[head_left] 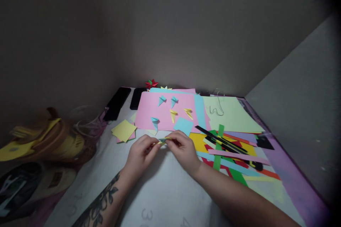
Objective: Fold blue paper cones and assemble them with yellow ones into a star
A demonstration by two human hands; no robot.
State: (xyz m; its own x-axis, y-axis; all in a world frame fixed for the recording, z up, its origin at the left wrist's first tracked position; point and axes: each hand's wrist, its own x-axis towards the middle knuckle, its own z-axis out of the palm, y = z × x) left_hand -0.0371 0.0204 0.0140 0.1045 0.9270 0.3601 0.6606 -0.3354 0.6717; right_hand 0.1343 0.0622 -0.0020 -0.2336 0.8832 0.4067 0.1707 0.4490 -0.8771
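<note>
Between the fingertips of my left hand (pixel 142 151) and my right hand (pixel 184 149) is a small piece of folded yellow paper (pixel 163 139). Both hands pinch it just above the white tabletop, and the fingers partly hide it. Beyond them, a pink sheet (pixel 147 104) carries folded blue paper pieces (pixel 155 123) and folded yellow paper pieces (pixel 173 115). A flat blue paper square (pixel 183 125) lies near my right hand. To the left of my left hand rests a stack of paper squares with a yellow square (pixel 124 131) on top.
At the right are many coloured paper strips (pixel 239 154) with a black-and-yellow tool among them. Behind them is a pale green sheet (pixel 234 113) with a cord on it. Two dark phones (pixel 117 103) lie at the back left, near a red paper star (pixel 151 84). Caps (pixel 53 142) sit at left.
</note>
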